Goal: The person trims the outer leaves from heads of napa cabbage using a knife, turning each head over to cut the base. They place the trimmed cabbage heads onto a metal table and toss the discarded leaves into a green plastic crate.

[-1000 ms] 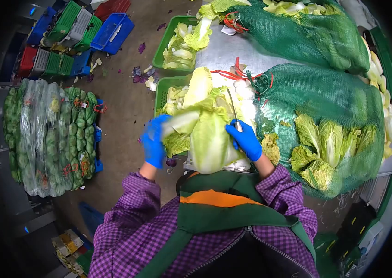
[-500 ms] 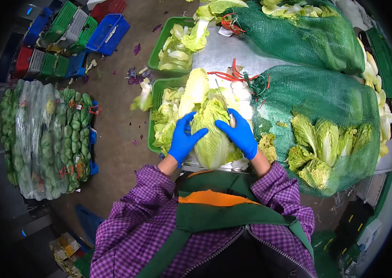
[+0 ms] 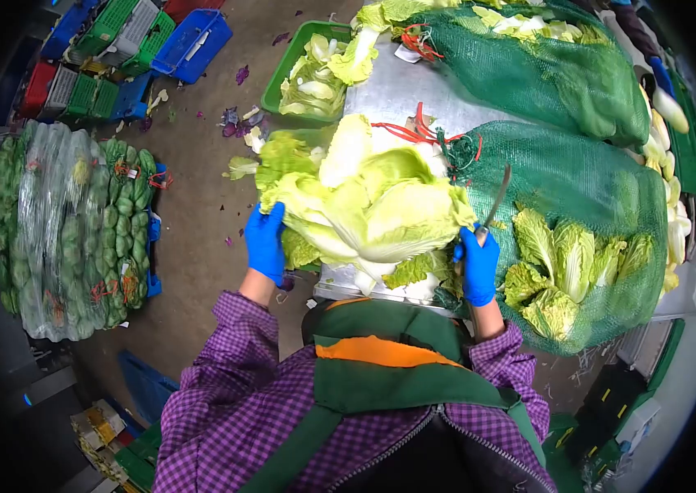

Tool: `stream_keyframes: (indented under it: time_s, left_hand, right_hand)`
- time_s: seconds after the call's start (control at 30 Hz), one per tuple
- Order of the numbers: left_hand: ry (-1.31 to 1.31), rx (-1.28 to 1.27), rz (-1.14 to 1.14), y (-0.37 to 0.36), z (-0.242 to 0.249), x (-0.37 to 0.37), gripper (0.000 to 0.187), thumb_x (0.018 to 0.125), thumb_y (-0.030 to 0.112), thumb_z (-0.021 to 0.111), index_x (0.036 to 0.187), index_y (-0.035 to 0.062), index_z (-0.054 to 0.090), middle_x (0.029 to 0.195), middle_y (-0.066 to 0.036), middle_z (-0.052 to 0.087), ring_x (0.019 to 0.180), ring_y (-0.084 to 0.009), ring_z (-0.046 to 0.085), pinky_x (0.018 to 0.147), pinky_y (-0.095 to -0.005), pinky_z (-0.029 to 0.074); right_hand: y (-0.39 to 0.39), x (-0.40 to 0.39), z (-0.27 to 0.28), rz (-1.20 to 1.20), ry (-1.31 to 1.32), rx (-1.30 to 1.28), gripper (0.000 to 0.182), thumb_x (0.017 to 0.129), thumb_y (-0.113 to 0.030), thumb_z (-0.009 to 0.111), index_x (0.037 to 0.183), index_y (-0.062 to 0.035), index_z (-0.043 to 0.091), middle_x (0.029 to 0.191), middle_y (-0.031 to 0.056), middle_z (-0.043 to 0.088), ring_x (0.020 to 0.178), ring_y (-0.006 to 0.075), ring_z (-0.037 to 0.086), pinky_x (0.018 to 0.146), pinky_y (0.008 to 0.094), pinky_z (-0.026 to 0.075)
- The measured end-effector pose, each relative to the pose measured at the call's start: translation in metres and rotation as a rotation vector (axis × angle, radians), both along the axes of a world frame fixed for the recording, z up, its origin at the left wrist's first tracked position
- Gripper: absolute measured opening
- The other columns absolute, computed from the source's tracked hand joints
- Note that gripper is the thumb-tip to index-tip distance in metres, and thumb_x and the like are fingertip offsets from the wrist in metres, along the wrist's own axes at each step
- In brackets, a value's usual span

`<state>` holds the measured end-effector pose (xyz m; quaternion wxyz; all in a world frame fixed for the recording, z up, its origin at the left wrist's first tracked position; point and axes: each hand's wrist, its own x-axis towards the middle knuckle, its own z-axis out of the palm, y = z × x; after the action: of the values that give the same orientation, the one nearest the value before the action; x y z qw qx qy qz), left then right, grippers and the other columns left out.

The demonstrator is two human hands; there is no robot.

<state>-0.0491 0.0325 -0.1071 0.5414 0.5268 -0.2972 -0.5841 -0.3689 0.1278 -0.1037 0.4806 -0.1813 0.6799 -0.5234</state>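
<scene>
A Chinese cabbage (image 3: pixel 373 214) with its outer leaves spread wide is in front of me, its white base towards my body. My left hand (image 3: pixel 266 242), in a blue glove, is closed on leaves at its left side. On the right, my right hand (image 3: pixel 478 261), also gloved in blue, is wrapped round the handle of a knife (image 3: pixel 500 195), its curved blade pointing up and away. The fingertips of that hand touch the outer leaf edge. Beneath the cabbage, loose leaves and trimmings partly cover the metal table (image 3: pixel 368 103).
Green mesh sacks (image 3: pixel 562 164) of cabbages lie to the right. A green crate (image 3: pixel 274 94) of leaves stands at the upper left. Wrapped vegetables (image 3: pixel 69 238) and stacked crates (image 3: pixel 93 94) are farther left. Another person's gloved hand (image 3: pixel 662 76) shows at the upper right.
My hands have moved apart, and the cabbage's outer leaves have opened out between them. The knife now points up to the right. A co-worker's arm has appeared at the upper right.
</scene>
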Motion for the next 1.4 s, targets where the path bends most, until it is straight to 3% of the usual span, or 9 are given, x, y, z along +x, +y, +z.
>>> stream_keyframes:
  time_s: [0.33, 0.37, 0.47, 0.67, 0.8, 0.93, 1.03, 1.23, 1.4]
  left_hand:
    - [-0.503, 0.495, 0.023, -0.01, -0.144, 0.091, 0.028, 0.077, 0.011, 0.074, 0.101, -0.0009, 0.063, 0.081, -0.002, 0.06, 0.071, -0.0126, 0.055, 0.066, -0.0297, 0.048]
    - [-0.724, 0.285, -0.001, -0.011, -0.173, 0.11, 0.036, 0.077, 0.009, 0.072, 0.109, -0.0015, 0.059, 0.1, -0.01, 0.062, 0.09, -0.0208, 0.058, 0.083, -0.0351, 0.047]
    - [-1.237, -0.419, 0.097, -0.021, -0.047, 0.046, 0.041, 0.079, 0.005, 0.066, 0.119, 0.0012, 0.055, 0.125, -0.018, 0.051, 0.117, -0.0303, 0.047, 0.102, -0.0405, 0.035]
    - [-0.885, -0.773, -0.489, 0.007, 0.027, -0.066, 0.033, 0.077, 0.008, 0.068, 0.11, 0.009, 0.064, 0.104, -0.013, 0.064, 0.099, -0.0314, 0.059, 0.089, -0.0384, 0.046]
    - [-1.003, -0.366, -0.84, 0.005, -0.015, -0.069, 0.081, 0.067, 0.033, 0.079, 0.135, 0.0116, 0.043, 0.129, -0.016, 0.049, 0.118, -0.0333, 0.047, 0.1, -0.0414, 0.039]
    - [-1.135, -0.355, -0.878, 0.019, -0.014, -0.073, 0.101, 0.056, 0.038, 0.085, 0.14, 0.0112, 0.035, 0.129, -0.018, 0.048, 0.119, -0.0339, 0.047, 0.101, -0.0411, 0.038]
    - [-1.16, -0.324, -0.848, 0.017, -0.021, -0.075, 0.11, 0.052, 0.038, 0.086, 0.142, 0.0101, 0.03, 0.13, -0.019, 0.047, 0.121, -0.0348, 0.046, 0.102, -0.0405, 0.038]
    - [-0.778, -0.388, -0.498, 0.003, -0.046, -0.035, 0.102, 0.059, 0.029, 0.087, 0.137, -0.004, 0.03, 0.129, -0.018, 0.048, 0.117, -0.0249, 0.05, 0.099, -0.0363, 0.041]
    - [0.103, -0.168, -0.323, -0.021, -0.025, 0.004, 0.069, 0.075, 0.019, 0.071, 0.133, -0.0013, 0.04, 0.129, -0.017, 0.051, 0.118, -0.0303, 0.051, 0.098, -0.0451, 0.044]
  right_hand:
    - [0.032, 0.011, -0.061, -0.088, -0.266, 0.111, 0.015, 0.086, -0.019, 0.06, 0.08, -0.0095, 0.05, 0.055, 0.0032, 0.053, 0.036, 0.0108, 0.044, 0.034, 0.0244, 0.033]
    - [0.032, 0.013, -0.057, -0.088, -0.266, 0.112, 0.015, 0.086, -0.019, 0.06, 0.08, -0.0095, 0.05, 0.055, 0.0032, 0.053, 0.036, 0.0108, 0.044, 0.034, 0.0244, 0.033]
    - [0.024, 0.018, -0.048, -0.049, -0.245, 0.002, 0.013, 0.086, -0.017, 0.06, 0.087, -0.0061, 0.053, 0.057, 0.0041, 0.055, 0.04, 0.0097, 0.047, 0.037, 0.0231, 0.035]
    - [0.007, 0.024, -0.034, -0.023, -0.226, -0.054, 0.015, 0.087, -0.015, 0.06, 0.094, -0.005, 0.052, 0.058, 0.0048, 0.055, 0.042, 0.0106, 0.048, 0.039, 0.0233, 0.036]
    - [0.017, 0.021, -0.04, -0.045, -0.243, -0.017, 0.019, 0.087, -0.016, 0.06, 0.098, -0.0045, 0.05, 0.058, 0.0048, 0.055, 0.042, 0.0109, 0.048, 0.039, 0.0235, 0.037]
    - [0.014, 0.031, -0.028, -0.083, -0.457, -0.054, 0.033, 0.085, -0.018, 0.065, 0.109, -0.0027, 0.048, 0.059, 0.0024, 0.052, 0.043, 0.0104, 0.048, 0.039, 0.0234, 0.037]
    - [0.002, 0.042, -0.034, 0.074, -0.044, -0.054, 0.05, 0.081, -0.017, 0.07, 0.122, -0.0047, 0.044, 0.061, 0.0001, 0.05, 0.044, 0.0084, 0.047, 0.039, 0.0229, 0.035]
    - [0.001, 0.036, -0.024, 0.025, -0.214, 0.005, 0.033, 0.082, -0.008, 0.064, 0.11, -0.0039, 0.047, 0.062, 0.0016, 0.051, 0.044, 0.0096, 0.047, 0.038, 0.0229, 0.036]
    - [-0.001, 0.063, -0.033, 0.349, -0.124, 0.118, 0.024, 0.079, -0.007, 0.065, 0.096, -0.0033, 0.049, 0.063, 0.0016, 0.049, 0.044, 0.0116, 0.048, 0.039, 0.0259, 0.039]
